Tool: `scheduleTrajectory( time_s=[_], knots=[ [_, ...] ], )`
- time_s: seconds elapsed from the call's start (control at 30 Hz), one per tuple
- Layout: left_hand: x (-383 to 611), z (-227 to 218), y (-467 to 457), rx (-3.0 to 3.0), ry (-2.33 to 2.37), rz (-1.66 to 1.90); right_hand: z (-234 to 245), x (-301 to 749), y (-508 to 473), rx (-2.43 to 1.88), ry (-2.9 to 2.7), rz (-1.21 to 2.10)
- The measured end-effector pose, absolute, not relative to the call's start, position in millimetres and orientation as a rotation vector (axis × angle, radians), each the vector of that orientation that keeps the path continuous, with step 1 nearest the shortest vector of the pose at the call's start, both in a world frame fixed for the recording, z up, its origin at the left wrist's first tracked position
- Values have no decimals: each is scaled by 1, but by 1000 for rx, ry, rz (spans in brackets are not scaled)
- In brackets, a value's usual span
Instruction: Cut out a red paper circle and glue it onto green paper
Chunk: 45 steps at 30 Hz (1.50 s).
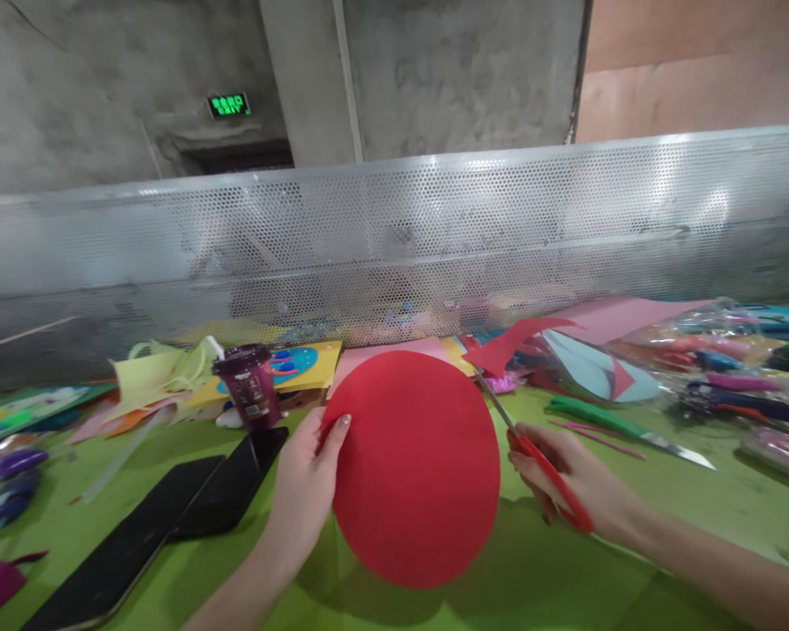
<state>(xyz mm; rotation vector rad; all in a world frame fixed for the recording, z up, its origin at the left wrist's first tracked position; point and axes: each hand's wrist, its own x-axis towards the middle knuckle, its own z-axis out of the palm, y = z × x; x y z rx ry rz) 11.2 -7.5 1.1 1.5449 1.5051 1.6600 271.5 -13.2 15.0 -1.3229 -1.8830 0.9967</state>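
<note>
Our left hand (308, 482) tightly pinches a red paper circle (421, 473) | our right hand (579, 471) curls round red-handled scissors (547, 474), blades (497, 404) beyond its fingers (530, 435) | likely trimming; next snip calls for steadiness

This looks like a craft workshop in a rough building: a bare concrete wall (460, 79), an exit sign (229, 105) far left and a metal screen (368, 245) behind the counter (526, 570). Pink paper (624, 317), scissors (547, 473) and a knife (598, 418) show on the right.
</note>
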Motion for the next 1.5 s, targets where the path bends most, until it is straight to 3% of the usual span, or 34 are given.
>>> scheduleTrajectory(
  time_s=[1.5],
  knots=[
    [11, -1, -7, 1565, 1461, 1621, 12, 273, -10, -1296, -1953, 1004]
  ],
)
